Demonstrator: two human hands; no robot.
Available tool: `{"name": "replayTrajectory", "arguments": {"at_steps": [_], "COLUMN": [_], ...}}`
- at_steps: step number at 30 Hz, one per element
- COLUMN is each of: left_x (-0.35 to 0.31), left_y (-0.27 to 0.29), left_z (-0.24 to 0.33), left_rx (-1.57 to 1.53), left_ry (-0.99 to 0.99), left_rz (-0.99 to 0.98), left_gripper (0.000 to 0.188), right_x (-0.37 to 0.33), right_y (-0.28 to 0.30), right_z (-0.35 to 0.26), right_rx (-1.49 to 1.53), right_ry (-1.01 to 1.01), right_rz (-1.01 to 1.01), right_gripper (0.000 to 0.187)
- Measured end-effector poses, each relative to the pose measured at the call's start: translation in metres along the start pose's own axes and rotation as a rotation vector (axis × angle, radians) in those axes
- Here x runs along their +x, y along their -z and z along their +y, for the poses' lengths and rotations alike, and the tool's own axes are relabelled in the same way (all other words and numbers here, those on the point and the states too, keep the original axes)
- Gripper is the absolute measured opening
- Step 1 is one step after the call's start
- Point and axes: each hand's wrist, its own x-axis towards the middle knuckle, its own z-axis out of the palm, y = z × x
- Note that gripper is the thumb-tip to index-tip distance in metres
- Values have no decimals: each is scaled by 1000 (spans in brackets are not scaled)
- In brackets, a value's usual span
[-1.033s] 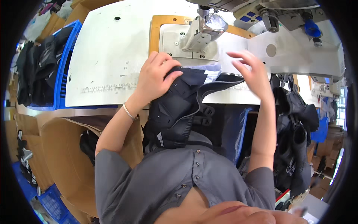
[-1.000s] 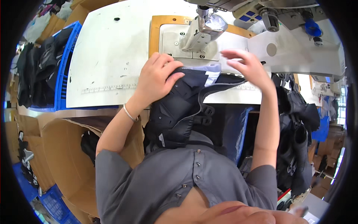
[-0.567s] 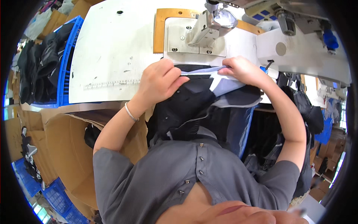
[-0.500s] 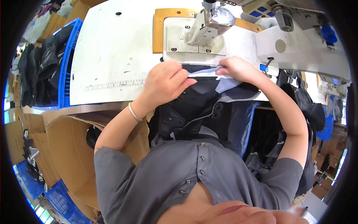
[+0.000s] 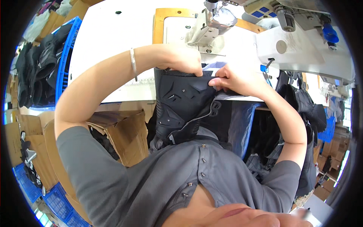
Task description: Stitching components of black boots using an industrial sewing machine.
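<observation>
A black boot upper (image 5: 179, 98) with moulded panels and a grey-edged side opening hangs over the front edge of the white table, its lower end against my shirt. My left hand (image 5: 185, 59) is closed at its top edge, knuckles up, fingertips pressed to the dark rim and partly hidden. At the right end of that rim, my right hand (image 5: 236, 80) pinches the edge between thumb and fingers. Pale lilac lining (image 5: 215, 65) shows between the hands. Just beyond them stands the metal arm of a sewing machine (image 5: 204, 30).
The white table (image 5: 109, 49) has a printed ruler scale. Left of it, a blue crate (image 5: 66, 60) holds several black boot pieces. A cardboard box (image 5: 126, 136) stands below. More black pieces (image 5: 302, 102) hang at the right, beside the machine's body (image 5: 291, 47).
My left arm has swung up and outward, and that hand has turned over onto the rim. The boot upper's front now lies flatter and more exposed. My right hand has shifted slightly down.
</observation>
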Motion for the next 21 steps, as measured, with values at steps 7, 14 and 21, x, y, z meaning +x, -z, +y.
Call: {"name": "replayTrajectory", "arguments": {"at_steps": [7,14,21], "left_x": [26,4,-19], "left_y": [-22,-74,-92], "left_z": [-9,12,5], "left_rx": [161,224,240], "left_ry": [-110,-48,-130], "left_rz": [-30,648,931], "left_gripper": [39,14,18], "right_x": [-21,-47,4], "right_y": [-41,-60,6], "right_z": [-77,-92,34], "right_rx": [-636,-919,573], "right_ry": [695,668,368], "right_rz": [388,350,-279], "right_gripper": [11,17,44]}}
